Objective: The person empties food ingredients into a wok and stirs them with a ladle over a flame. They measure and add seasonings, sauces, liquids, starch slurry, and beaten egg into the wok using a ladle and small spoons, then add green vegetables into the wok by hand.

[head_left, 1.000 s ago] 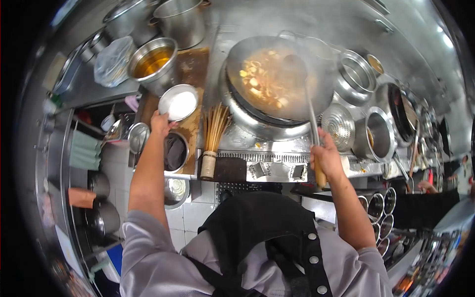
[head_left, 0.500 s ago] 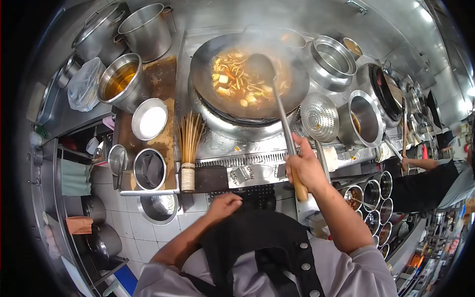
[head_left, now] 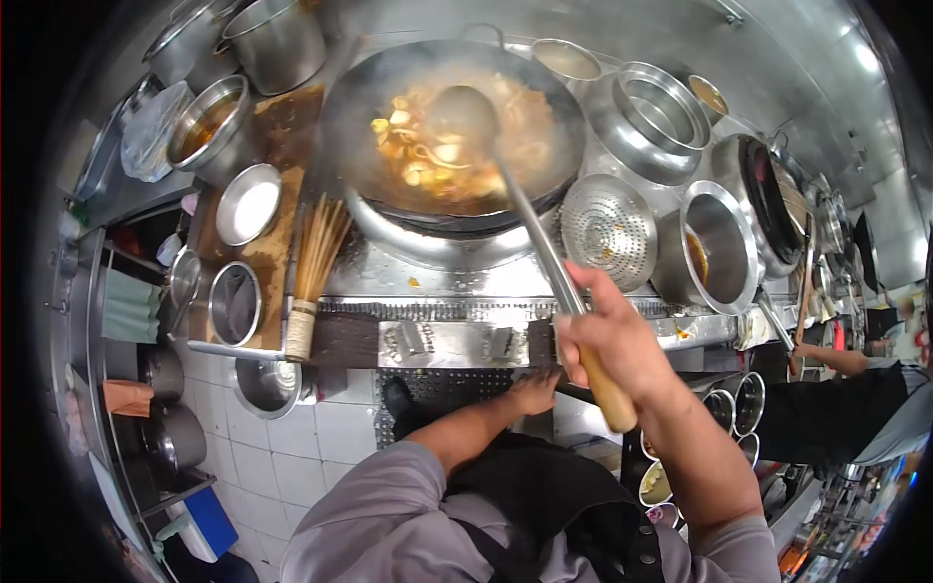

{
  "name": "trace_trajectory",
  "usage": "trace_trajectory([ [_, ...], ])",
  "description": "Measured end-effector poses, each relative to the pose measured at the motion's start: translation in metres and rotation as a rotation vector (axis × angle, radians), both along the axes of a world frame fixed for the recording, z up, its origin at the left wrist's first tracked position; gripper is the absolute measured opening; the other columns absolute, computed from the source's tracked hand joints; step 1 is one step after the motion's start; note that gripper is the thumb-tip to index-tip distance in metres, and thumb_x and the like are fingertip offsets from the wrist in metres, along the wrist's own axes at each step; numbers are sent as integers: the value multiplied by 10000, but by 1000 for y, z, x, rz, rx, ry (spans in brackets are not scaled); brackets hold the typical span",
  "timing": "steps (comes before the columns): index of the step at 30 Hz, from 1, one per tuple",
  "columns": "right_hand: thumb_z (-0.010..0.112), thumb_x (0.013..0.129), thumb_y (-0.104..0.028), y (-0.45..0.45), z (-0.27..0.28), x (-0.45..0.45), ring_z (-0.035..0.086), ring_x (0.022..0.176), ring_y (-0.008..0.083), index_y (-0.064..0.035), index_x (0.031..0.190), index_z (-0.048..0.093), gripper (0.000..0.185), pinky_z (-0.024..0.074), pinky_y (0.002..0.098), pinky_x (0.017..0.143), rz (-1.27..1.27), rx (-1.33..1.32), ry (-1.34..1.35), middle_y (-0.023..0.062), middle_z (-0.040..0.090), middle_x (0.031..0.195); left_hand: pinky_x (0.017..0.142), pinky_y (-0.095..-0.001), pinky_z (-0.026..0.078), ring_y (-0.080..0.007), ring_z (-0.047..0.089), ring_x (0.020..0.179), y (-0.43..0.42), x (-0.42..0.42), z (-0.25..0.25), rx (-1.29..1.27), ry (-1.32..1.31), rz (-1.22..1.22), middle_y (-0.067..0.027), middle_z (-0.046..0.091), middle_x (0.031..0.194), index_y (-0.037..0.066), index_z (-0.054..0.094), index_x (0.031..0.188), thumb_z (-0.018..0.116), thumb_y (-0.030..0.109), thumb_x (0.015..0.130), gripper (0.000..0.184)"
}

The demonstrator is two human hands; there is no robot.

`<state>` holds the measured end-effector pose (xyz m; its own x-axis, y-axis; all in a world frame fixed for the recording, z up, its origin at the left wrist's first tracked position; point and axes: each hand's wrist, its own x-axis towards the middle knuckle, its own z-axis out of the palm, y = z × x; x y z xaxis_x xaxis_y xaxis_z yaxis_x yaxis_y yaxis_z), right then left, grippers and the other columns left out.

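My right hand (head_left: 614, 345) is closed around the wooden handle of a long metal ladle (head_left: 533, 219). The ladle's bowl is in a large black wok (head_left: 340, 146), among noodles and pale chunks in orange-brown broth (head_left: 437, 160). Steam blurs part of the food. Below the stove's front edge, my left hand (head_left: 535, 393) has curled fingers near a dark bar; whether it grips something is hidden. A perforated skimmer (head_left: 609, 233) lies right of the wok.
Left of the wok are a bamboo brush (head_left: 321, 253), a bowl of white contents (head_left: 249, 204) and a pot of brown liquid (head_left: 209, 121). Right stand a deep pot (head_left: 719, 248) and a round steel vessel (head_left: 661, 112). Another person's arm (head_left: 834, 360) shows at far right.
My left hand has moved right, toward the stove's front edge. My right hand still holds the ladle, whose bowl remains in the wok. The view has shifted, and steam over the food looks thicker.
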<state>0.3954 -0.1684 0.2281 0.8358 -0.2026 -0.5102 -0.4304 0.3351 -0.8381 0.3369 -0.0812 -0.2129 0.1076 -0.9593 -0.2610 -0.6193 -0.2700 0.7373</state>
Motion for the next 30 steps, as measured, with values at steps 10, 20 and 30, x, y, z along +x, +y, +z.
trace_trajectory([
  [10, 609, 938, -49, 14, -16, 13, 544, 533, 137, -89, 1507, 360, 622, 459, 300, 467, 51, -446, 119, 47, 573, 715, 943, -476, 527, -369, 649, 1121, 30, 38, 160, -189, 448, 0, -202, 678, 1169, 6, 637, 1175, 690, 295, 914, 393],
  [20, 607, 915, -61, -4, -52, 99, 569, 536, 177, -76, 1544, 339, 684, 496, 342, 488, -21, -163, -117, 70, 596, 720, 729, -428, 465, -340, 592, 780, 108, 281, 368, -884, -827, 645, -123, 632, 856, 64, 646, 861, 744, 113, 812, 120],
  [30, 615, 916, -33, 19, -27, 59, 538, 531, 134, -76, 1515, 368, 649, 470, 304, 472, -121, 184, -51, 50, 574, 728, 670, -446, 435, -321, 568, 683, 101, 318, 330, -812, -697, 609, -96, 569, 658, 72, 549, 628, 726, 208, 832, 302],
])
